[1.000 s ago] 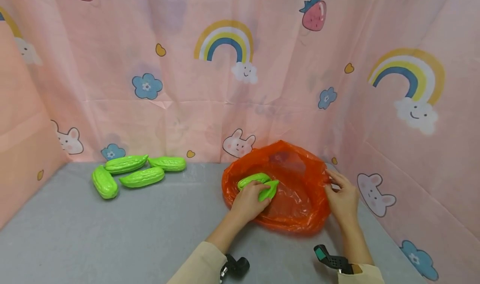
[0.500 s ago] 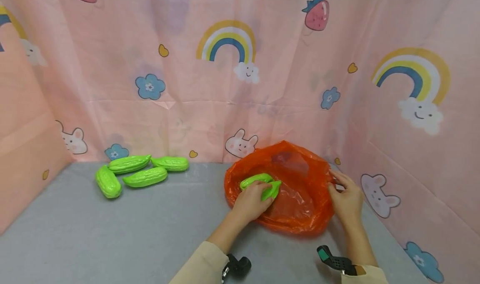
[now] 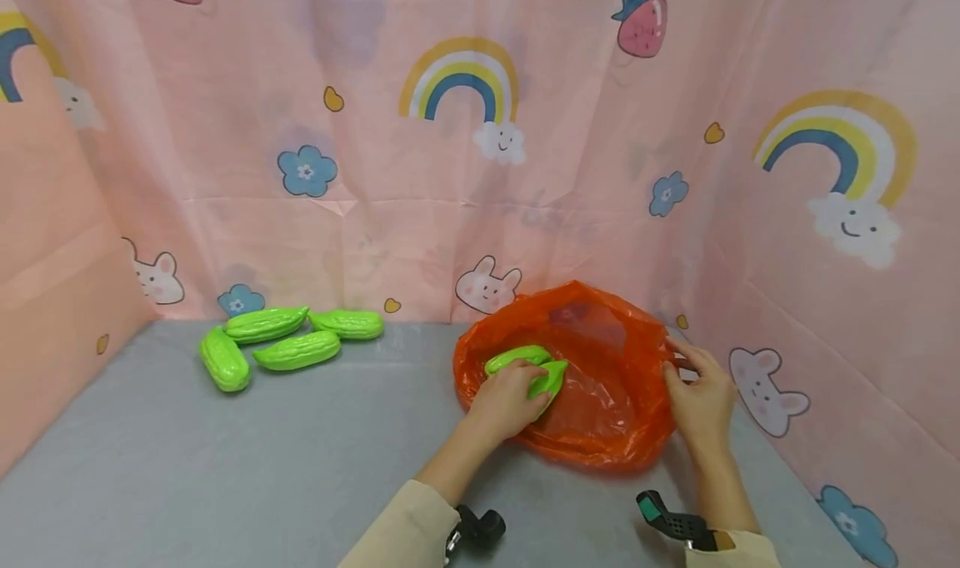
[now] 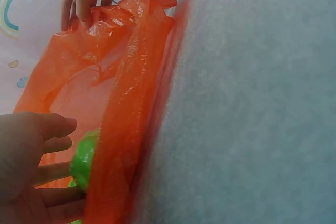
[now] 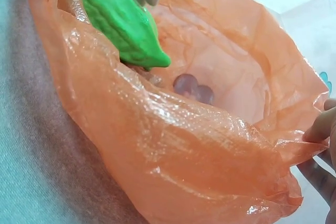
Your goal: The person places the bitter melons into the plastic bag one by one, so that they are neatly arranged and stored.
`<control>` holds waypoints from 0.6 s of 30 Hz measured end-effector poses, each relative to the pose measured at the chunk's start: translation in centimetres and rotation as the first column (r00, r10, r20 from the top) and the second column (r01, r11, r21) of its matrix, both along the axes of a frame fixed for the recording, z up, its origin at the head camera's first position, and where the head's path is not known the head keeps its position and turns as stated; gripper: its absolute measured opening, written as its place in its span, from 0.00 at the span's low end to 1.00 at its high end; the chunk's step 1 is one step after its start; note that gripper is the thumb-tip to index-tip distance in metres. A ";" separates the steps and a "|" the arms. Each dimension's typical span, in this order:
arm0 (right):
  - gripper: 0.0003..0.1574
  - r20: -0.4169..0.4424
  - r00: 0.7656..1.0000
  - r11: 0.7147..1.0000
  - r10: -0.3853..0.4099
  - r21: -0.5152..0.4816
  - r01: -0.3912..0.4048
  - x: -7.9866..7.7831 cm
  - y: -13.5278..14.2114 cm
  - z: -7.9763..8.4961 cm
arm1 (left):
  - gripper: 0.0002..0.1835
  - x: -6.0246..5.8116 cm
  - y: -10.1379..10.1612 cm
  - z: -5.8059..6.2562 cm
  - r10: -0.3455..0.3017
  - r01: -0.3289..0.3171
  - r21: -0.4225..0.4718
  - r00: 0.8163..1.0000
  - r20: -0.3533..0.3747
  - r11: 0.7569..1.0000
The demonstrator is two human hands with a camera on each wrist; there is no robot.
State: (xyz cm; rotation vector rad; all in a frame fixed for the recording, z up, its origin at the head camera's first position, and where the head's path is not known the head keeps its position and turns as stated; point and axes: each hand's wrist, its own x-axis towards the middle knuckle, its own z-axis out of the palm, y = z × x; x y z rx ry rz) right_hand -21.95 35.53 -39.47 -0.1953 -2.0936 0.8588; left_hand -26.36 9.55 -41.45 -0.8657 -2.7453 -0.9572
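4 green gourds (image 3: 296, 351) clustered far L on grey table (image 3: 300, 468). L hand (image 3: 504, 400) half-curled round tilted gourd (image 3: 556, 376) inside orange bag (image 3: 651, 410), just beside 2nd gourd (image 3: 517, 356). R hand (image 3: 701, 397) pinching bag's R rim, thumb + fingers.

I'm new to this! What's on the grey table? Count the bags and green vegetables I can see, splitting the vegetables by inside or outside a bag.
Orange bag: 1
Loose green vegetables: 4
Bagged green vegetables: 2
Total: 7
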 end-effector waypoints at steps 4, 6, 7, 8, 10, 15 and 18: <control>0.20 -0.004 1.000 1.000 -0.009 0.000 0.009 0.0 -0.1 0.0 | 0.19 0.2 -0.4 0.6 0.007 -0.007 -0.011 1.000 -0.008 1.000; 0.20 -0.003 1.000 1.000 -0.011 -0.004 0.011 0.1 -0.1 0.1 | 0.20 0.3 -0.7 0.9 0.006 -0.006 -0.029 1.000 -0.013 1.000; 0.20 -0.005 1.000 1.000 -0.007 -0.007 0.007 0.1 -0.1 0.1 | 0.20 0.4 -0.9 1.0 0.006 -0.006 -0.035 1.000 -0.017 0.999; 0.20 -0.007 1.000 1.000 -0.004 -0.008 0.004 0.1 0.0 0.1 | 0.20 0.5 -1.1 1.2 0.004 -0.005 -0.040 1.000 -0.021 0.999; 0.19 -0.006 1.000 1.000 0.001 -0.010 -0.001 0.1 0.0 0.1 | 0.20 0.5 -1.8 1.5 -0.001 -0.001 -0.042 1.000 -0.031 0.999; 0.20 0.001 1.000 1.000 -0.017 -0.014 0.018 0.0 -0.2 0.1 | 0.20 0.5 -4.2 2.2 -0.005 0.005 -0.007 0.998 -0.062 1.000; 0.19 0.005 1.000 0.999 -0.031 -0.017 0.031 -0.1 -0.3 0.2 | 0.19 0.3 -5.9 2.5 -0.011 0.014 0.030 0.996 -0.093 0.999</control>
